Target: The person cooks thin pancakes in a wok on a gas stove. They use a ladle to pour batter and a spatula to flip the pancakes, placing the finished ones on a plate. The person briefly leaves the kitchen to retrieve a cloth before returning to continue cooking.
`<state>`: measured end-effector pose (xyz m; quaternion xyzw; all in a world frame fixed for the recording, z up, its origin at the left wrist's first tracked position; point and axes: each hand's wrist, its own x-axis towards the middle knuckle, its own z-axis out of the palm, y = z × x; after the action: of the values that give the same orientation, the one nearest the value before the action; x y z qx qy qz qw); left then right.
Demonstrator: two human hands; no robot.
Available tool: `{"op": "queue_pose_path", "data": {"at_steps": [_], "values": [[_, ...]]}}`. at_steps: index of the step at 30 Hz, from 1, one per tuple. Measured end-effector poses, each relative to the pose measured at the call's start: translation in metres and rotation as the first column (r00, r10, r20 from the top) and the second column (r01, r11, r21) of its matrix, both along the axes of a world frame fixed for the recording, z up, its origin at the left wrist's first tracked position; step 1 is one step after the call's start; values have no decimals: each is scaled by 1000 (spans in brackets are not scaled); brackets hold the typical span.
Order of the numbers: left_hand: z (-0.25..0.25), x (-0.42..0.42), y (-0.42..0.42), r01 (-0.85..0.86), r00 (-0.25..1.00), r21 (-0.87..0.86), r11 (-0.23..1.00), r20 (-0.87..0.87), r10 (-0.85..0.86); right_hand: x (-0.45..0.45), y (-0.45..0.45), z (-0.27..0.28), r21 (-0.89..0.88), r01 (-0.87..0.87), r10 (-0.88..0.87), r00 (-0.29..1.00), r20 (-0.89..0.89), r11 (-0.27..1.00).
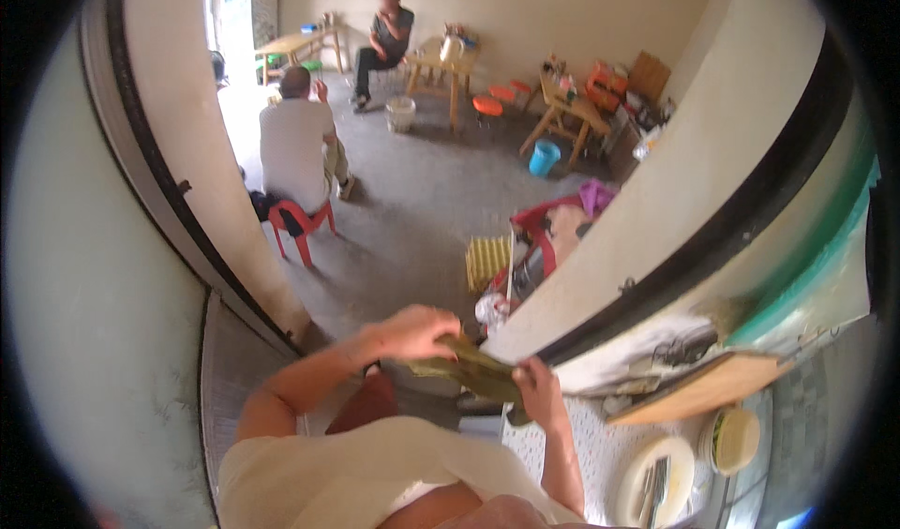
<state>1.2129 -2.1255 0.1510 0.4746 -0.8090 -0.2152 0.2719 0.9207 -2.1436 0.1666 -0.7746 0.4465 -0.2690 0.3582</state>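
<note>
My left hand point(420, 332) and my right hand point(540, 390) grip a limp, olive-green bundle point(485, 374) between them. It may be folded cloth or large leaves; blur hides which. The left fingers close on its upper left end, while the right thumb and fingers pinch the opposite end. The bundle is held up in front of my body, at a doorway. Just right of it lies a speckled white countertop point(524, 434). On this counter, a round pale chopping board point(682, 451) carries a metal-bladed knife point(656, 490).
A wooden board point(703, 387) and a pale round container point(740, 441) stand along the counter. Through the doorway, one person point(299, 142) sits on a red plastic chair point(304, 228); another person point(383, 43) sits by a wooden table point(450, 61). A blue bin point(544, 157) is on the floor.
</note>
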Motion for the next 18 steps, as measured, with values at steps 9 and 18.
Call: {"op": "queue_pose_path", "data": {"at_steps": [9,18], "values": [[37,53,-11,-153,988,-3,988,-3,153,47,-43,11,-272,-153,183,979,90,950],[25,98,-10,-189,936,222,957,-252,244,67,-67,7,-307,-7,53,989,141,952]]}}
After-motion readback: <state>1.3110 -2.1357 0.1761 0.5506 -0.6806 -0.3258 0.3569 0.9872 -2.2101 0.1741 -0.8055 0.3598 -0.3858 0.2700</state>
